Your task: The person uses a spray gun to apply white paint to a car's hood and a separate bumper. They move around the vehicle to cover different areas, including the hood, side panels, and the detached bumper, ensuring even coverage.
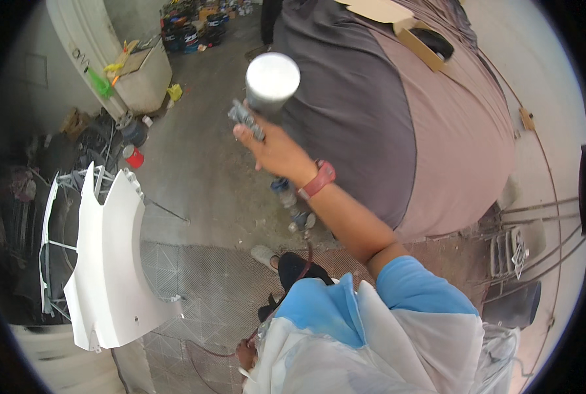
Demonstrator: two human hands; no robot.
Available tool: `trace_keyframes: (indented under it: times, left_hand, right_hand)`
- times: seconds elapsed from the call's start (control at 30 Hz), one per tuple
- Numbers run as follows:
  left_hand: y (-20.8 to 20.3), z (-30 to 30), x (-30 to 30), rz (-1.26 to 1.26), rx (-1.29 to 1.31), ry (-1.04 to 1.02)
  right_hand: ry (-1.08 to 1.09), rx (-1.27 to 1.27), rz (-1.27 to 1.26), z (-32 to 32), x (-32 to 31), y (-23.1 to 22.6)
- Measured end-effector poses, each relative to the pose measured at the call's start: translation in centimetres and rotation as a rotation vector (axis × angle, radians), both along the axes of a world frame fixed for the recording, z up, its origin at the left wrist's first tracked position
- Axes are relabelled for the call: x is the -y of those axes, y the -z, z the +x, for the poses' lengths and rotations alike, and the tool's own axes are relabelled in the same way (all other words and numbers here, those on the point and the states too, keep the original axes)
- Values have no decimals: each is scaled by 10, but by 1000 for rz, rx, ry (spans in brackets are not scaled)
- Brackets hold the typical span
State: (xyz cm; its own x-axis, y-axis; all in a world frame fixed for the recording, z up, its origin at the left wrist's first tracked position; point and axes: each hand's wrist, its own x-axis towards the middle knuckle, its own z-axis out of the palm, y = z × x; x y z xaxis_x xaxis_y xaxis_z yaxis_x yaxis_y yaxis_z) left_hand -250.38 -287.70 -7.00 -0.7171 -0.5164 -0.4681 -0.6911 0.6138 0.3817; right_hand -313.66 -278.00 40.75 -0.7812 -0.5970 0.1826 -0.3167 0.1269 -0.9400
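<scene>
My right hand [276,150] is stretched out ahead, wrapped around a grey metal spray gun [246,119] with a round white-topped cup [272,77] on it. Beneath that wrist hangs a blue and metal air fitting [283,190], with a dark red air hose [308,259] running down from it toward my body. Low by my waist, my left hand [246,353] is closed around the hose; its fingers are partly hidden by my clothing. To the left stands a white car fender [112,262] on a metal stand [58,244], apart from both hands.
A large shape under a grey and pinkish cover [450,131] fills the right, an open cardboard box [419,47] on top. A red can [133,156] sits beyond the fender. A white bin [145,82] stands far left. The hose trails over the patterned floor [194,282].
</scene>
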Motion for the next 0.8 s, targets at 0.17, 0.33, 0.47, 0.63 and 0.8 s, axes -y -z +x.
trace_keyframes:
  times: [0.17,0.33,0.47,0.63,0.8]
  left_hand:
    - [-31,-88,25,370,102,116]
    - [-83,-157,-7,536,97,340]
    - [-81,-159,-20,598,129,390]
    - [-46,-147,-47,501,66,88]
    - [-63,-159,-105,363,-101,-563]
  right_hand:
    - [93,-3,-59,-2,-56,-80]
    - [148,13,-108,-9,-107,-106]
    - [239,76,-170,-22,-122,-82]
    - [148,70,-103,-36,-123,-23]
    - [-63,194,-98,-47,-112,21]
